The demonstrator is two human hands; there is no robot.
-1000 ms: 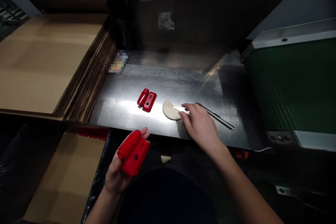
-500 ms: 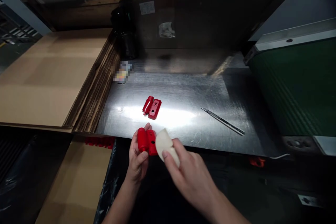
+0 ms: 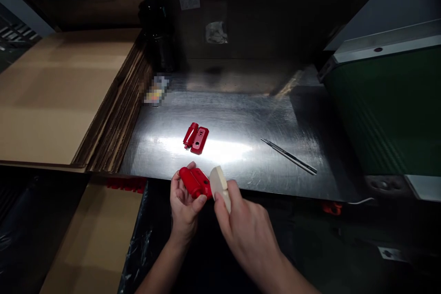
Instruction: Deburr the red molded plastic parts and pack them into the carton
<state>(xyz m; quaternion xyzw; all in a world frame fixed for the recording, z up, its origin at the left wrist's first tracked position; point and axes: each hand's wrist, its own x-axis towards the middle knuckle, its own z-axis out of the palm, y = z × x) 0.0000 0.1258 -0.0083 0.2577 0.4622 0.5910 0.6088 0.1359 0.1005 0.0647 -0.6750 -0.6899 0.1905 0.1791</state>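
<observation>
Near the front edge of the metal table (image 3: 234, 115), my left hand (image 3: 184, 209) is closed around a red plastic part (image 3: 191, 183) with a rounded cylinder beside a flat block. My right hand (image 3: 246, 225) pinches a white pad (image 3: 219, 186) with a pale edge, close against the right side of that part; whether they touch is unclear. A similar darker red part (image 3: 196, 138) lies on the table just beyond my hands. To the right rests a thin metal tool (image 3: 288, 156), its narrow tip pointing to the upper left.
Stacked cardboard sheets (image 3: 65, 96) fill the left. A green conveyor belt (image 3: 389, 115) stands at the right. Dark objects (image 3: 161, 50) sit at the back, near a blurred-out card (image 3: 157, 90). Red pieces (image 3: 127, 184) lie in an open box (image 3: 93, 234) at lower left.
The red part in my left hand has tilted, its top leaning left. The white pad has turned more edge-on beside it. The whole view has shifted slightly.
</observation>
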